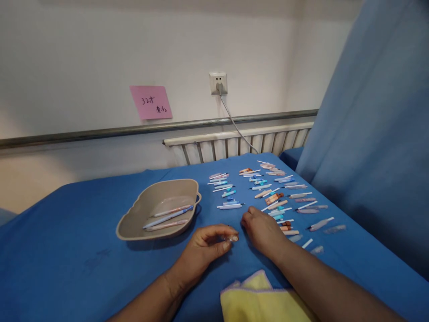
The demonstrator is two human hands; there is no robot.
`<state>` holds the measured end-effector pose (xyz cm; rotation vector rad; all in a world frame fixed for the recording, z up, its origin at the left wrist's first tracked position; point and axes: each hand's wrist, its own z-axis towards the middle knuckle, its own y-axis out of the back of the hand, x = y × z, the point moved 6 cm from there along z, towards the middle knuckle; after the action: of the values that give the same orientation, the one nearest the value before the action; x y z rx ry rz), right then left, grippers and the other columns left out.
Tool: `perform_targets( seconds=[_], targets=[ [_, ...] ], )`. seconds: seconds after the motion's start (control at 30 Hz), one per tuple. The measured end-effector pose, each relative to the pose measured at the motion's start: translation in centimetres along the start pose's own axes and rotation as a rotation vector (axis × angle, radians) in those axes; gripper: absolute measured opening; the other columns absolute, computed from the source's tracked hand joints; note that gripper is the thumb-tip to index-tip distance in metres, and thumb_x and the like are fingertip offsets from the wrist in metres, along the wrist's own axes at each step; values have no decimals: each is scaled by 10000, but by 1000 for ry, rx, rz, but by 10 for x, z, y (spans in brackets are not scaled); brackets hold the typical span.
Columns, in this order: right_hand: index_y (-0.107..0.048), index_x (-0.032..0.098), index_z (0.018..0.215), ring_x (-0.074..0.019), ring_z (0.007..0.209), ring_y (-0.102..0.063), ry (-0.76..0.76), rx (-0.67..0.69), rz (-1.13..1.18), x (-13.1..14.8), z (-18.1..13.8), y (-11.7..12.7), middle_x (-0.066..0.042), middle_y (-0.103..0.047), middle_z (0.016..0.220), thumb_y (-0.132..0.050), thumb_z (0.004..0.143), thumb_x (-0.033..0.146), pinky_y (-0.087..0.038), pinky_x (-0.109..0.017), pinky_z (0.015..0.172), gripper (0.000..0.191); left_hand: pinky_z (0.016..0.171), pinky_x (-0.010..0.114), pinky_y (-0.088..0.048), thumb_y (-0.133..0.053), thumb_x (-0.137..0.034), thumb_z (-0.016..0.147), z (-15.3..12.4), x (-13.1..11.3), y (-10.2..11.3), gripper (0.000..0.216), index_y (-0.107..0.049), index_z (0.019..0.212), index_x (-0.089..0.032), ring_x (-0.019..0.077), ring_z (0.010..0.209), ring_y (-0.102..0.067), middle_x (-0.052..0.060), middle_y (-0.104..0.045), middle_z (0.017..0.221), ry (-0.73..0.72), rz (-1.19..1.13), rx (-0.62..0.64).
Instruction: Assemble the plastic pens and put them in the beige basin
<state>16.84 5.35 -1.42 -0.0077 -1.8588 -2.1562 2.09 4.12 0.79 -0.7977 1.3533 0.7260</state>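
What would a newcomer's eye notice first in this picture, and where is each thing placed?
Probably the many pen parts, white, pale blue, pink and brown, spread in loose columns on the right half of the blue cloth, with the right hand beside them. Next comes the beige tray to their left, with a few pens in it. The bright pink note also stands out on the pale wall, above the tray.

Pink note [150, 96] on wall [83, 58] — handwritten "32" — other characters unclear.
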Motion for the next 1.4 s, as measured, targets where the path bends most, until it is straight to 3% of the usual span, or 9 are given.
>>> perform_targets(
  seconds=[0.1,0.3,0.4,0.7,1.4],
  targets=[
    [-587,165,830,-193,716,-575,-23,-59,130,-2,1,4,-90,-595,852,-397,885,178,-375,-286,627,198,798,272,-449,-698,-222,727,2,4,5,191,-714,917,-200,161,842,-598,44,-698,883,46,64,-67],
    [-519,196,794,-150,650,-565,-51,-276,992,-9,-4,20,-4,-580,683,-419,891,281,-432,-257,628,164,797,274,-455,-616,-316,788,10,-5,16,229,-709,963,-200,180,859,-605,49,-697,940,-26,375,-196],
    [-529,196,809,-150,651,-575,-60,-301,1168,-7,-8,22,1,-594,670,-450,885,334,-441,-261,635,176,817,282,-449,-583,-333,809,12,-10,17,235,-708,961,-204,189,883,-603,48,-693,945,-75,495,-204],
    [-550,195,810,-153,653,-598,-41,-289,1142,1,-12,21,-1,-622,672,-472,881,342,-449,-261,630,181,793,260,-437,-508,-325,858,10,-8,8,291,-659,1091,-238,176,881,-586,34,-674,933,-90,609,-120],
    [-540,211,801,-144,690,-589,74,-318,832,7,-17,38,3,-634,713,-440,883,220,-422,-245,657,130,801,271,-436,-525,-336,844,10,-2,8,279,-688,1034,-213,189,875,-590,36,-686,930,-53,540,-129]
  ],
)
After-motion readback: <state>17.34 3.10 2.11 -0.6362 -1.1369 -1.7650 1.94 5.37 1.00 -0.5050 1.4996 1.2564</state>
